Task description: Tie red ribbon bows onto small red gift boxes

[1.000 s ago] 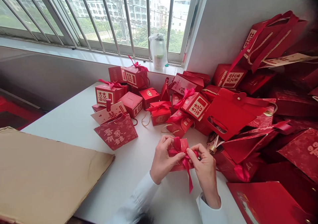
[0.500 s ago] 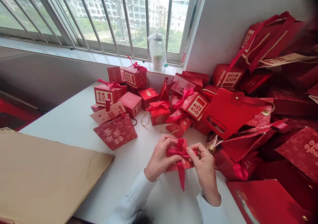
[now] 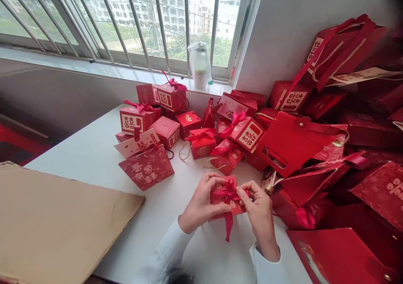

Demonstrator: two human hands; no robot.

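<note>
A small red gift box with gold print sits on the white table between my hands. A red satin ribbon is wound over its top and one tail hangs toward me. My left hand grips the box's left side, thumb pressed on the ribbon. My right hand pinches the ribbon at the box's right side. Both wear white sleeves.
Many red gift boxes and red paper bags crowd the table's far side and right, piled up against the wall. A flat brown cardboard sheet covers the near left. A wrapped jar stands on the window sill.
The ribbon's hanging tail has shortened and swung from right of the box to its middle. My left hand has slid lower along the box. The ribbon loop on top has shrunk.
</note>
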